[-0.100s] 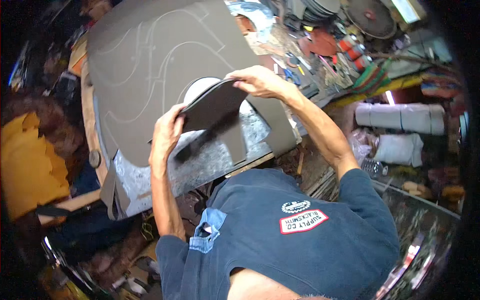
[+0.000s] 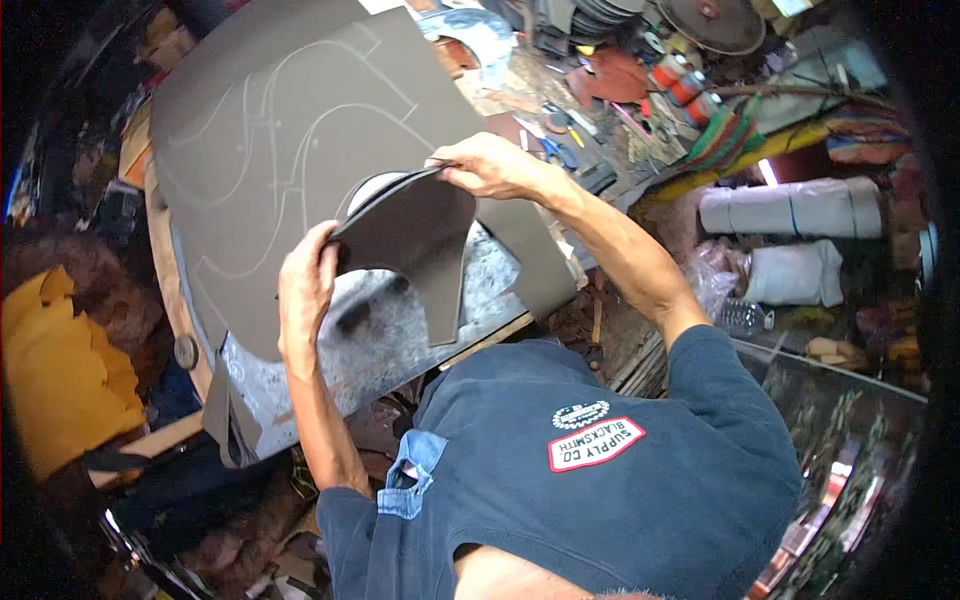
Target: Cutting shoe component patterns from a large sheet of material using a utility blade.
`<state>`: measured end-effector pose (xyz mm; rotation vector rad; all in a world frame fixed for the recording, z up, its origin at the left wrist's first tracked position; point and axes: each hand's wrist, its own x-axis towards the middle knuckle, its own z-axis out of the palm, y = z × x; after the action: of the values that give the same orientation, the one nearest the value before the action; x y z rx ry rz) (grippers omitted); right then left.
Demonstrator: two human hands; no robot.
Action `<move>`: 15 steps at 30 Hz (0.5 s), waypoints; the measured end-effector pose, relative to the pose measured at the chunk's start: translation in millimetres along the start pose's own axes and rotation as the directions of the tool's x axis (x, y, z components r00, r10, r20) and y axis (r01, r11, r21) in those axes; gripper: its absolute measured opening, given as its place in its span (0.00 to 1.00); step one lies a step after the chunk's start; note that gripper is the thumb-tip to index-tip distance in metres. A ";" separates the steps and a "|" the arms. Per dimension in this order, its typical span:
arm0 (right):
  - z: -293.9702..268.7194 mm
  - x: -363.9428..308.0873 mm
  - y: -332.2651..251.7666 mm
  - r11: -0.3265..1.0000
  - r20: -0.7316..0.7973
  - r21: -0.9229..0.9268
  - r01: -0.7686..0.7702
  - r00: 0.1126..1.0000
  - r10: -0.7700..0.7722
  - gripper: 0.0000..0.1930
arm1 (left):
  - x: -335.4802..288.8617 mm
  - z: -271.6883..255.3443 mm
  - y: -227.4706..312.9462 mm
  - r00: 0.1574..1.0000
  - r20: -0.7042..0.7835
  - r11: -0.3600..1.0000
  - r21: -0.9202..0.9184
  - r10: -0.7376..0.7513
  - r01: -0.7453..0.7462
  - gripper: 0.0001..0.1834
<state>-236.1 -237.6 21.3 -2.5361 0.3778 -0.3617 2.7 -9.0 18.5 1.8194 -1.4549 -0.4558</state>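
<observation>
A curved, dark grey-brown piece of flexible sheet is held up between my two hands, bowed along its top edge, which seems to have more than one layer. A tab hangs from its near right side. My left hand is closed on the left end. My right hand pinches the upper right end. Beneath and behind it lies a large sheet of the same colour, marked with pale curved outlines. A mottled grey metal-looking surface shows under the held piece. A round white area shows partly behind it.
Right of the sheet lie blue-handled scissors, loose tools and red-orange bottles. White rolls and a clear plastic bottle are further right. A ragged yellow hide-like piece hangs at left. A wooden edge borders the bench.
The whole view has shifted slightly. The held piece has tilted so that more of its face and hanging tab shows. Both hands keep their grip.
</observation>
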 end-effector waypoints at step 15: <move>-76.1 -90.3 224.4 0.313 -0.347 0.938 0.152 0.370 0.862 0.17 | -63.1 142.6 -67.1 0.947 -0.293 0.902 0.359 -0.135 0.240 0.31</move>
<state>-387.7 -425.5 -56.4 -0.8303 0.9455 -1.2488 -67.1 8.2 -135.3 2.2535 -1.2515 -0.0046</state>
